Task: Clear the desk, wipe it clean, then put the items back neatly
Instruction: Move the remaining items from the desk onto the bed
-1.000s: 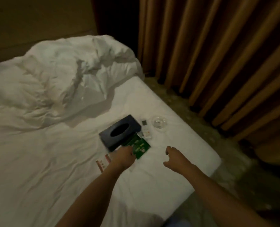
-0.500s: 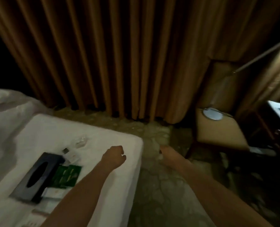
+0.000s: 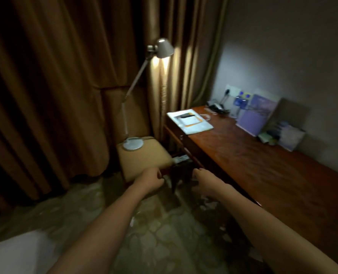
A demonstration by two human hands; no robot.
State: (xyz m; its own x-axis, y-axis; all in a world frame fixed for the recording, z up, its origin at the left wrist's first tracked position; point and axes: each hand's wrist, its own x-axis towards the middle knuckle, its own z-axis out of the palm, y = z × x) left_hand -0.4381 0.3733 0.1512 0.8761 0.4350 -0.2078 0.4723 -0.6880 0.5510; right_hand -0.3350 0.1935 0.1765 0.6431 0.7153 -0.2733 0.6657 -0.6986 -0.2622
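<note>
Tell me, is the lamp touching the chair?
Touching. The head view shows the lamp standing with its round base flat on the chair seat.

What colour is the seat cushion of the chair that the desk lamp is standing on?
Tan-yellow, plain with no pattern: the padded chair seat, seen in the head view, under the silver desk lamp.

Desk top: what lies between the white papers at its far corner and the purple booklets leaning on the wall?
In the head view, mostly bare wood desk separates the white papers from the purple booklets.
</note>
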